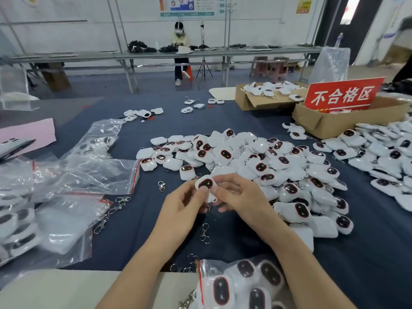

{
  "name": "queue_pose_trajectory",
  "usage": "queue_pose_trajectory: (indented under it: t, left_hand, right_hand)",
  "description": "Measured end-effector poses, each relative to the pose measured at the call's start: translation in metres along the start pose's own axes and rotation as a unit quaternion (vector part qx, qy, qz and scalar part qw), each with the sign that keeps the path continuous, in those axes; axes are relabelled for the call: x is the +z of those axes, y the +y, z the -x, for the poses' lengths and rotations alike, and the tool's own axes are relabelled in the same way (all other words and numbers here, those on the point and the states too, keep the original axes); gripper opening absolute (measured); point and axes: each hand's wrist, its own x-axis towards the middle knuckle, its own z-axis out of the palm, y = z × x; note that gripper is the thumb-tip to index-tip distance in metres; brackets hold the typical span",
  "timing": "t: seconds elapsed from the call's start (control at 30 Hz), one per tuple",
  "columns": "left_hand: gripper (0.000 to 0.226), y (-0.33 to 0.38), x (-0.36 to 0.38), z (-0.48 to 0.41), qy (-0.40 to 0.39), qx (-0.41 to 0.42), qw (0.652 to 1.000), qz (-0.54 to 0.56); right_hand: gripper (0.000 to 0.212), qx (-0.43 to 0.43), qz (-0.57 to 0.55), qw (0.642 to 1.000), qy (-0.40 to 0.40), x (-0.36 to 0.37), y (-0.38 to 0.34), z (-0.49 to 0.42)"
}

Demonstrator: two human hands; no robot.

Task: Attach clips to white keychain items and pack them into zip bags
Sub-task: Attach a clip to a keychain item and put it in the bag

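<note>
Behind a filled zip bag (240, 284), left hand (185, 206) and right hand (238, 195) pinch one white keychain (206, 183), where a fingertip slip could drop it into the pile (267, 161).

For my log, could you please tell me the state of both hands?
Left hand: pinches the white keychain item.
Right hand: pinches the same item.

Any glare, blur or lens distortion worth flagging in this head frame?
Head view: wide-angle distortion bows the far bench; glare streaks the zip bags at left; blur smears a shape at the upper right edge; the left hand, right hand and the white keychain they pinch are sharp and evenly lit.
</note>
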Motion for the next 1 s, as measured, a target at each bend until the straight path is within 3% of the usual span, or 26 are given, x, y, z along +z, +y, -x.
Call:
queue_pose_trajectory:
  t: [0.5, 1.0]
  left_hand:
    - [0.027, -0.0022, -0.0039, 0.0005, -0.004, 0.047, 0.994, -0.098]
    - [0.031, -0.0025, -0.0058, 0.0015, -0.044, 0.053, 0.995, -0.077]
  right_hand:
    - [0.004, -0.001, 0.030, 0.999, -0.017, 0.0000, 0.0016, 0.0010]
    - [0.005, -0.007, 0.020, 1.000, 0.010, 0.0022, 0.0005, 0.0005]
